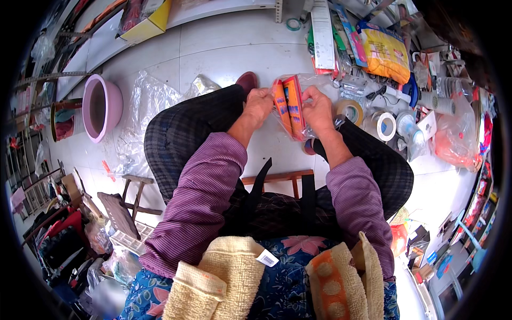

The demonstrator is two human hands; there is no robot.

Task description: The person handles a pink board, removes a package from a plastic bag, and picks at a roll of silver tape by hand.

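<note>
Both hands are raised in front of me, between my spread knees. My left hand grips the left edge of a clear plastic bag with orange-and-red printed packets in it. At the right edge of the packets, the bent fingers of my right hand pinch the bag or a packet; which of the two cannot be told. The packets stand upright, slightly fanned apart, and bear blue writing. A yellow towel hangs over my chest.
A pink plastic basin and crumpled clear plastic sheeting lie left. Tape rolls, a yellow package and a red-tinted plastic bag crowd the right. A green tape roll lies ahead; a wooden stool stands behind left.
</note>
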